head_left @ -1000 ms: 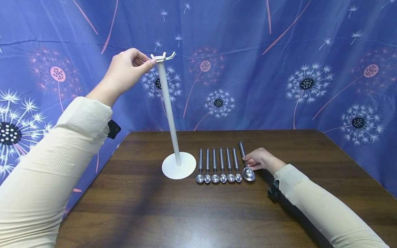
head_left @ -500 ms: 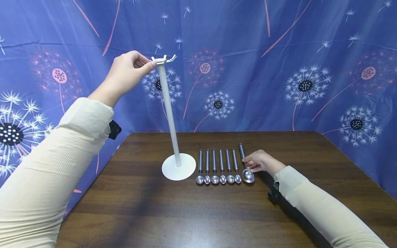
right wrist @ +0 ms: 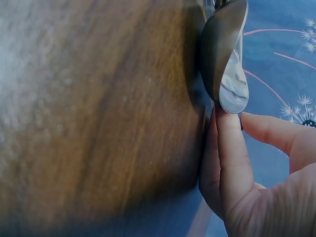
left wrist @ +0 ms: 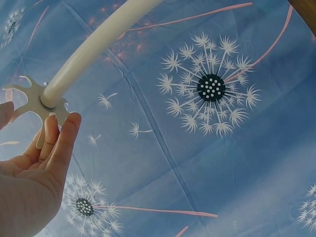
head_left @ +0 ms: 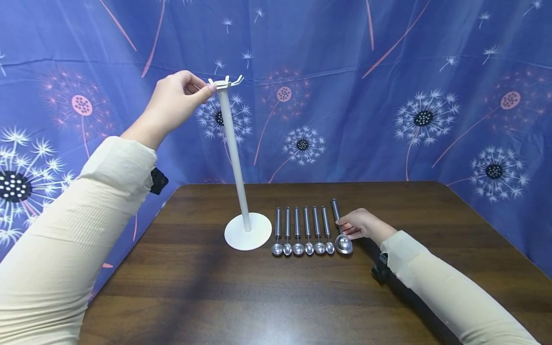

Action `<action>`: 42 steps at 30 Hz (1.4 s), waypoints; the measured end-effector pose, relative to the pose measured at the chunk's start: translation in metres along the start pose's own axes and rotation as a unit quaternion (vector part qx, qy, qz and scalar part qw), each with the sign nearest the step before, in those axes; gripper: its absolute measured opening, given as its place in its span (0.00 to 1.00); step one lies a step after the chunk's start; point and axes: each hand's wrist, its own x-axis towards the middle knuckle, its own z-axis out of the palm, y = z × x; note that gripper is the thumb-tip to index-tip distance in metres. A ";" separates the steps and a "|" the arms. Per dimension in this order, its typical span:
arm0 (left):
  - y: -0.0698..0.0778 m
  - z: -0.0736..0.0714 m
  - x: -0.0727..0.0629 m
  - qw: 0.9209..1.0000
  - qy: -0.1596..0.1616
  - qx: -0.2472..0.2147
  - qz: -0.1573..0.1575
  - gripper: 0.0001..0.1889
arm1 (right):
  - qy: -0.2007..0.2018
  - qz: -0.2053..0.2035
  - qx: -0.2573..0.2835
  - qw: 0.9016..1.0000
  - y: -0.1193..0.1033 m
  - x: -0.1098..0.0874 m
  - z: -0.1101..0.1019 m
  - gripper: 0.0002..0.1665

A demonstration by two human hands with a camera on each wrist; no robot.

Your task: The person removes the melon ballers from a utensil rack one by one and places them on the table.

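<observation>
A white stand (head_left: 236,160) rises from a round base at the table's left-centre, with a crown of curved hooks (left wrist: 35,101) on top. My left hand (head_left: 178,103) pinches one side of that crown; in the left wrist view its fingertips lie against the hooks beside the pole. On the table, my right hand (head_left: 361,224) pinches the lower handle of a large metal scoop (head_left: 343,244), whose bowl faces up towards me. The right wrist view shows thumb and fingers (right wrist: 233,158) close behind the scoop's bowl (right wrist: 233,89), which partly hides their grip.
Several smaller metal scoops (head_left: 307,230) lie in a row between the stand's base (head_left: 237,236) and the large scoop, handles pointing away. The brown wooden table (head_left: 276,297) ends at a blue dandelion-print curtain (head_left: 353,120).
The view has shifted very slightly. Both hands keep their places, the left at the hooks and the right on the large scoop.
</observation>
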 end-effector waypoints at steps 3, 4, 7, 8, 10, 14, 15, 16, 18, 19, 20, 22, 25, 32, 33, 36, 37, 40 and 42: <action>0.000 0.001 0.000 1.000 0.000 0.000 0.001 0.27 | 0.001 -0.003 0.002 1.000 0.001 0.000 0.000 0.09; 0.000 0.001 0.000 1.000 0.001 -0.001 0.001 0.27 | -0.001 -0.006 0.001 1.000 0.001 0.000 0.000 0.09; -0.001 0.002 -0.001 1.000 0.002 -0.001 0.000 0.27 | -0.001 -0.007 0.006 1.000 0.003 0.001 0.001 0.08; -0.001 0.002 -0.001 1.000 0.002 -0.001 0.000 0.27 | -0.003 -0.008 0.007 1.000 0.004 0.001 0.001 0.08; -0.001 0.003 -0.001 1.000 0.004 -0.002 0.000 0.26 | -0.002 -0.008 0.009 1.000 0.005 0.003 0.002 0.09; -0.001 0.003 -0.001 1.000 0.009 -0.006 0.004 0.26 | -0.001 -0.011 0.008 1.000 0.005 0.004 0.001 0.08; -0.001 0.003 -0.001 1.000 0.010 -0.006 0.005 0.25 | -0.002 -0.012 0.007 1.000 0.005 0.004 0.001 0.08; -0.001 0.003 -0.001 1.000 0.011 -0.006 0.005 0.26 | -0.003 -0.013 0.006 1.000 0.005 0.004 0.001 0.08; -0.001 0.004 -0.001 1.000 0.014 -0.007 0.006 0.26 | -0.003 -0.013 0.004 1.000 0.005 0.004 0.001 0.09; -0.001 0.004 -0.001 1.000 0.015 -0.008 0.007 0.26 | -0.004 -0.014 0.002 1.000 0.005 0.003 0.000 0.10; -0.001 0.005 -0.001 1.000 0.017 -0.009 0.007 0.27 | -0.006 -0.014 0.000 1.000 0.005 0.002 0.000 0.10; -0.001 0.006 0.000 1.000 0.021 -0.012 0.009 0.27 | -0.008 -0.012 -0.002 1.000 0.005 0.000 -0.002 0.13; 0.000 0.006 0.000 0.999 0.029 -0.019 0.011 0.27 | -0.010 -0.011 -0.006 1.000 0.004 -0.003 -0.005 0.18; -0.003 0.006 -0.003 0.999 0.030 -0.026 0.005 0.28 | 0.003 -0.021 -0.020 1.000 -0.001 -0.007 -0.013 0.31; -0.004 0.005 -0.004 0.999 0.029 -0.028 0.003 0.28 | 0.006 -0.024 -0.022 0.999 -0.002 -0.008 -0.013 0.31; -0.006 0.003 -0.006 0.999 0.030 -0.035 0.002 0.29 | 0.014 -0.034 -0.028 0.999 -0.005 -0.011 -0.014 0.34; -0.007 0.003 -0.007 0.999 0.031 -0.041 0.003 0.30 | 0.018 -0.038 -0.031 0.999 -0.007 -0.012 -0.014 0.34; -0.009 0.001 -0.009 0.998 0.033 -0.051 0.005 0.31 | 0.029 -0.054 -0.038 0.997 -0.013 -0.016 -0.014 0.35; -0.011 0.001 -0.011 0.998 0.034 -0.058 0.002 0.30 | 0.039 -0.068 -0.041 0.996 -0.017 -0.019 -0.013 0.34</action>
